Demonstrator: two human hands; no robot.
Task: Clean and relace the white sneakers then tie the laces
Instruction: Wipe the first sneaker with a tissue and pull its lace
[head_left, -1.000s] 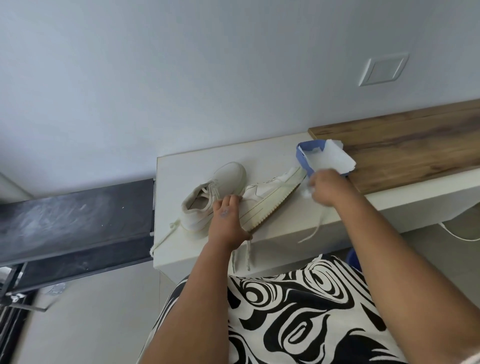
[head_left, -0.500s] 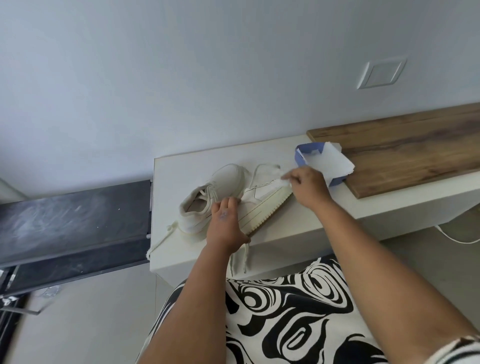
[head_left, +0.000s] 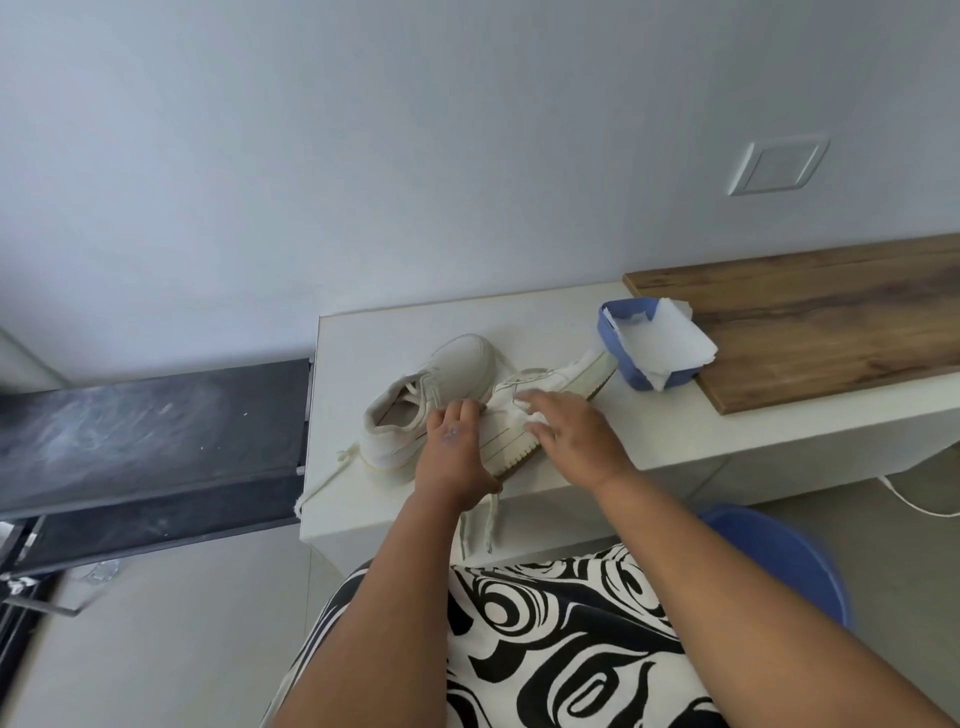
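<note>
Two white sneakers lie on a white counter (head_left: 545, 322). The left sneaker (head_left: 415, 395) stands upright with its opening toward me. The right sneaker (head_left: 566, 379) lies tipped on its side, sole edge facing me. My left hand (head_left: 454, 447) presses on the heel end of the tipped sneaker and holds it steady. My right hand (head_left: 576, 431) presses a white tissue (head_left: 532, 415) flat against that sneaker's side. Loose laces (head_left: 480, 525) hang over the counter's front edge.
A blue tub (head_left: 631, 364) with white tissues in it stands right of the sneakers, against a wooden board (head_left: 810, 317). A dark panel (head_left: 145, 436) lies left of the counter. A blue bucket (head_left: 779, 556) is on the floor at right.
My right hand came from the blue tub with a tissue and moved left along the tipped sneaker to its middle. My left hand stayed on the heel.
</note>
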